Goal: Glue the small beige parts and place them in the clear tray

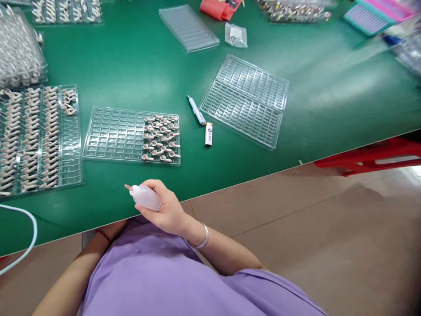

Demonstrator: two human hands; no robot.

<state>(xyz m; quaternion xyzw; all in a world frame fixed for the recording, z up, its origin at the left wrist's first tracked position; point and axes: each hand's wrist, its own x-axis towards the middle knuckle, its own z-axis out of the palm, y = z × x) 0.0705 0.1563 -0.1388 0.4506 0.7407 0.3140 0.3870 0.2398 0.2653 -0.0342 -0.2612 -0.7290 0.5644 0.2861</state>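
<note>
My right hand is closed round a small translucent squeeze bottle, its thin nozzle pointing left, just over the near edge of the green table. My left hand is hidden under the table edge; only the forearm with a red wrist string shows. Ahead of the bottle lies a clear blister tray with several small beige parts in its right end.
A fuller parts tray lies at the left, and more trays at the far left. Empty clear trays sit to the right, with a white pen-like tool and a lighter between. A red stool stands beside the table.
</note>
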